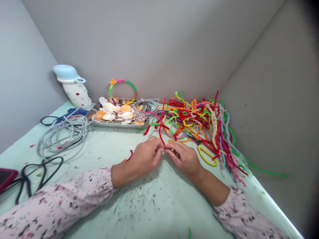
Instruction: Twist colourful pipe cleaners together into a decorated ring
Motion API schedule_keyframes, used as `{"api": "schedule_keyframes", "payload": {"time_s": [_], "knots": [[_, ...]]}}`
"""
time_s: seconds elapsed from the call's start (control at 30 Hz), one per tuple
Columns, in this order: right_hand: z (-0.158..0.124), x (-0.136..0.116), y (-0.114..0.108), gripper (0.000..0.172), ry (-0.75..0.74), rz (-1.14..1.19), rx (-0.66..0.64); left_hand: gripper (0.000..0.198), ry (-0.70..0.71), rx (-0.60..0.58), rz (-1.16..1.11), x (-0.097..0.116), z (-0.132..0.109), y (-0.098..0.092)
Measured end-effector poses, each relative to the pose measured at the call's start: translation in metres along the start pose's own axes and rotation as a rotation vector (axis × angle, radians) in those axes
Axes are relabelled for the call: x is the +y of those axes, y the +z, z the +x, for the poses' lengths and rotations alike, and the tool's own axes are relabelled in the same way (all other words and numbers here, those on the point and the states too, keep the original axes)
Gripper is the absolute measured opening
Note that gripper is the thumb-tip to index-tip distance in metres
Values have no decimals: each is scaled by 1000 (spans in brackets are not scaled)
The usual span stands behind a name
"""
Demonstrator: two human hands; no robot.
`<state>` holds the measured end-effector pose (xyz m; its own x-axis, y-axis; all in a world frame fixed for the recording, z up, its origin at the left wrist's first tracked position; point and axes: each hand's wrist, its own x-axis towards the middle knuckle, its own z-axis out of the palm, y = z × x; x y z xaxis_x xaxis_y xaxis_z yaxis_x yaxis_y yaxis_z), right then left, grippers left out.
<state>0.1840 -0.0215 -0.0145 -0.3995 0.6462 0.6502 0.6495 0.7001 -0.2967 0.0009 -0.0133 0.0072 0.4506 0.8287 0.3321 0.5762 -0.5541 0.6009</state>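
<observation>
Both hands meet at the middle of the table, fingertips nearly touching. My left hand (pixel 148 153) pinches a red pipe cleaner (pixel 161 127) near its lower end. Against that same spot, the thumb and forefinger of my right hand (pixel 185 159) are closed on it too. The red stem rises upright above the fingers, bending slightly. What lies between the fingertips is mostly hidden; a thin wire-like piece seems to show there. Just behind the hands lies a curved pipe cleaner piece (pixel 159 124) in green and red. A short red piece (pixel 130 155) sticks out beside my left wrist.
A heap of coloured pipe cleaners (pixel 194 116) and yellow-handled scissors (pixel 207 156) lie right. Behind left stands a metal tray (pixel 119 125) of shells (pixel 127 115) with a colourful ring (pixel 135 88). Coiled grey cable (pixel 62 139), black cord (pixel 45 172) and a bottle (pixel 76 94) occupy the left.
</observation>
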Motion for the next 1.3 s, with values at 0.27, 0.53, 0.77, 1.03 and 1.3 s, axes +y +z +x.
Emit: {"api": "schedule_keyframes", "payload": {"time_s": [0.27, 0.53, 0.77, 1.03, 1.3], "knots": [[2, -1, 0, 11, 93, 103, -94, 11, 44, -20, 90, -3, -2, 1], [0, 0, -1, 9, 163, 163, -153, 9, 50, 25, 58, -4, -4, 1], [0, 0, -3, 9, 162, 140, -80, 31, -67, 46, -366, -4, 0, 3], [-1, 0, -2, 10, 92, 30, 38, 21, -43, -21, -486, -5, 5, 1], [-1, -3, -1, 9, 67, -32, 60, 13, -21, 27, -401, -3, 7, 0]]}}
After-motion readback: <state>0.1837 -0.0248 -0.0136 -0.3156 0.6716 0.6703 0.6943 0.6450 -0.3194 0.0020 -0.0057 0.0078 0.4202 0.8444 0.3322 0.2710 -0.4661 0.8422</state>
